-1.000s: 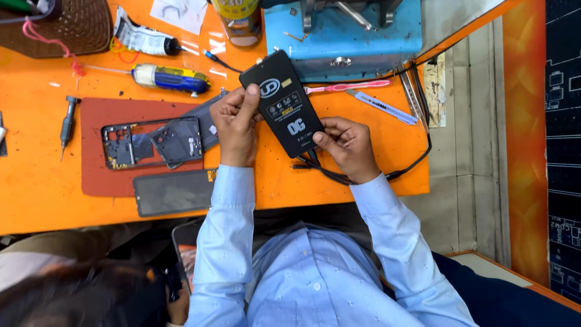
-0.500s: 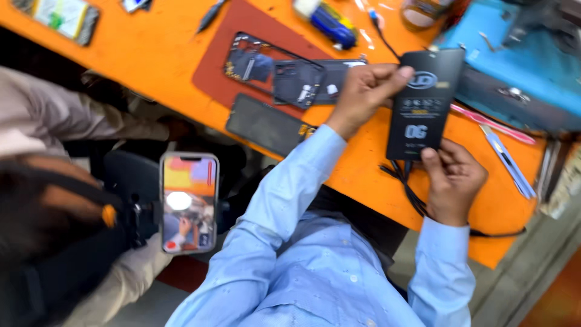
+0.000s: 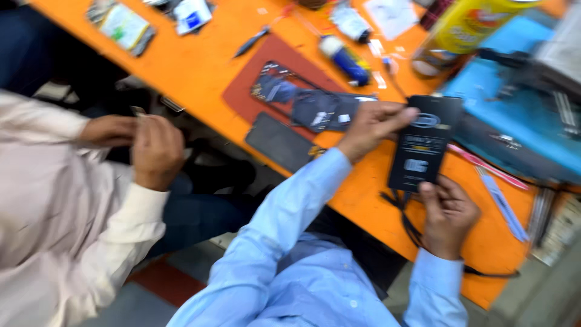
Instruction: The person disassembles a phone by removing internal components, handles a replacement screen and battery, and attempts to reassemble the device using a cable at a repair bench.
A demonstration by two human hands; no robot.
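Two hands on the flat black rectangular retail pack (image 3: 423, 144), held just above the orange bench (image 3: 206, 66): left hand (image 3: 374, 125) pinching its top edge, right hand (image 3: 446, 212) gripping the bottom. Best kept level, grip firm, clear of the black cable (image 3: 411, 229) beneath.

Opened phone (image 3: 305, 100) lies on red mat (image 3: 242, 97), dark panel (image 3: 279, 143) just beside it. Blue-capped tube (image 3: 345, 59), yellow can (image 3: 463, 27) farther back on orange counter (image 3: 200, 60). Blue machine (image 3: 520, 115) at far side.
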